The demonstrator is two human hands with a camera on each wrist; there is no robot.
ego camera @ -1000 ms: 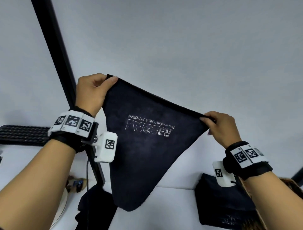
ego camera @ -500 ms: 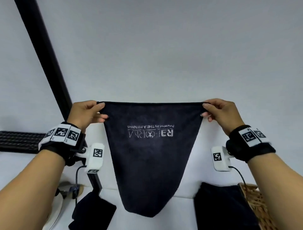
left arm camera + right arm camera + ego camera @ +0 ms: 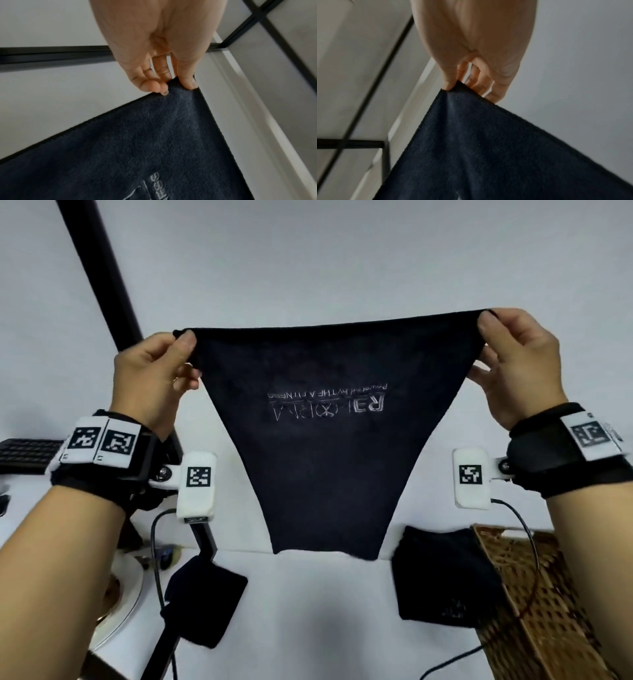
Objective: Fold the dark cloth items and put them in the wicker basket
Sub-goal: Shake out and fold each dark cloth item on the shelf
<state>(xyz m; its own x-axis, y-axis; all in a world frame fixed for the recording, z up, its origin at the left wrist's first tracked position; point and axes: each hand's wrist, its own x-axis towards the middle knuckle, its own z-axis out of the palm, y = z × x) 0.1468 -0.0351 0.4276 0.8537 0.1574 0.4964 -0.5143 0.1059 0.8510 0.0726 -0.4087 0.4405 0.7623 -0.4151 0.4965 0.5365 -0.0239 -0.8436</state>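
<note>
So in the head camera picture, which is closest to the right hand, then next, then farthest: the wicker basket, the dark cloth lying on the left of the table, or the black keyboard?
Counting from the right hand, which pinches the held cloth:
1. The wicker basket, below it on the right side.
2. The dark cloth on the left of the table, across and low down.
3. The black keyboard, far off at the left edge.

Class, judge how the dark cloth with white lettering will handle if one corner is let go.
The dark fleecy cloth is probably floppy: it sags between the left hand and right hand. Likely light, since fingertip pinches hold it. Released, it would likely swing down limply.
</note>
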